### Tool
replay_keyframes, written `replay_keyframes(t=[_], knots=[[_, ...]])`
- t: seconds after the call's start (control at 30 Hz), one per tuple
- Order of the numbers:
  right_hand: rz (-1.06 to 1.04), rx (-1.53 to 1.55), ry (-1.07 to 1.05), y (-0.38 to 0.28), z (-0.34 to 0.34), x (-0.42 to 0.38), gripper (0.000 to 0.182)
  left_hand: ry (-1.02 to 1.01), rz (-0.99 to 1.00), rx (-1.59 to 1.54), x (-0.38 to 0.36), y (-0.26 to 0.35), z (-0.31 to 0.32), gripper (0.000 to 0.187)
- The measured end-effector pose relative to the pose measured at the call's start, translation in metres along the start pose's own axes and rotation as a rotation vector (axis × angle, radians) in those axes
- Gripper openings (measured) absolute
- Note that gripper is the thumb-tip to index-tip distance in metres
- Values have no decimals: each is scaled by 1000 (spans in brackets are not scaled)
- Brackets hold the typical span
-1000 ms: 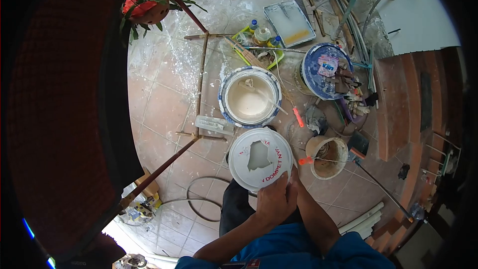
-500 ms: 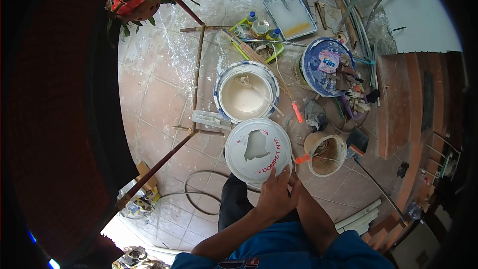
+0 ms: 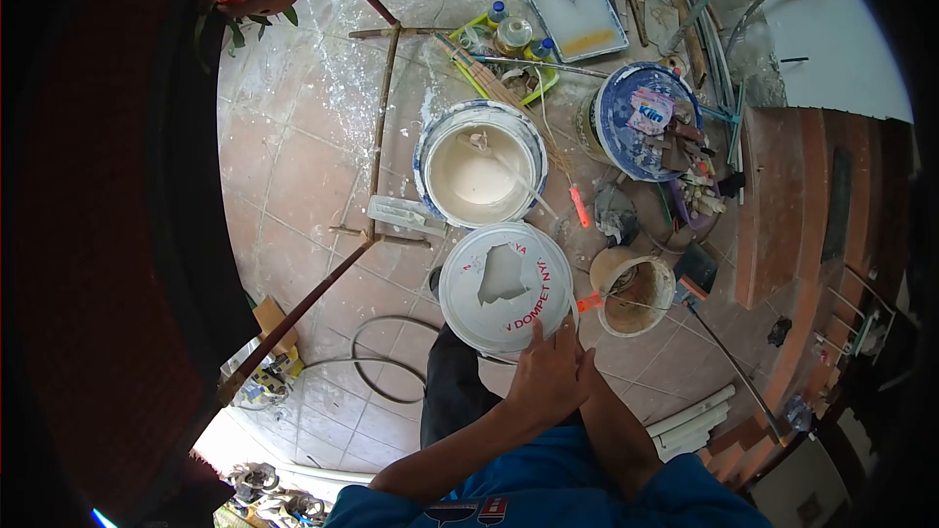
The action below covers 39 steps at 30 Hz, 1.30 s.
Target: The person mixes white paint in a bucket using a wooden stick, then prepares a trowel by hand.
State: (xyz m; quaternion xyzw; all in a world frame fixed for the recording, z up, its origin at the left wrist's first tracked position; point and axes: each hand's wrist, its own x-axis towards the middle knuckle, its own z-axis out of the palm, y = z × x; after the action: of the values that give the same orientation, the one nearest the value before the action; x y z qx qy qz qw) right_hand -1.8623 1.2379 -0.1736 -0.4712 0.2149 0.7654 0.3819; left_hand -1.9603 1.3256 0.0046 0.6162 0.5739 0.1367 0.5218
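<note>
- 2 hands, both at near rim of 1 white lid, red lettering, ragged grey patch mid-lid.
- L hand: partly curled, index finger out on the rim; firm grip or just touching, can't tell.
- R hand: mostly hidden behind L hand, close against it at the rim; how far open & what it holds, can't tell.
- Lid loc: over person's lap area, just below 1 open bucket in view. Whether a pail is under it, can't tell.
- Open bucket: off-white mix inside, 1 stick in it, end out over rim.
- 1 flat trowel, L of open bucket.
- 1 blue-topped bucket, upper R: 1 "Klin" pkt + brown scraps on top.
- 1 beige bucket, R of lid: dirty inside, thin rod across mouth.
- 2 orange handles: 1 btwn lid & beige bucket, 1 on floor above.
- 1 lime basket: 2 blue-capped bottles + 1 clear jar.
- 1 tray: whitish, yellowish patch.
</note>
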Motion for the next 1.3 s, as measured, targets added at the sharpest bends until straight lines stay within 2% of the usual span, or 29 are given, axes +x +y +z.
replay_keyframes(t=[0.23,0.53,0.83,1.0,1.3], knots=[[4,14,18,-2,4,-8,55,-43,-32,63,5,-6,5,49],[-2,26,29,-4,9,-12,55,-97,28,170,30,-2,-12,40],[-8,38,38,-9,13,-4,55,-255,-67,201,54,-5,-28,45],[-34,44,4,-9,10,0,55,-240,-41,199,60,-9,-29,48],[6,18,73,-19,37,-17,56,-204,-17,199,67,-6,-35,46]])
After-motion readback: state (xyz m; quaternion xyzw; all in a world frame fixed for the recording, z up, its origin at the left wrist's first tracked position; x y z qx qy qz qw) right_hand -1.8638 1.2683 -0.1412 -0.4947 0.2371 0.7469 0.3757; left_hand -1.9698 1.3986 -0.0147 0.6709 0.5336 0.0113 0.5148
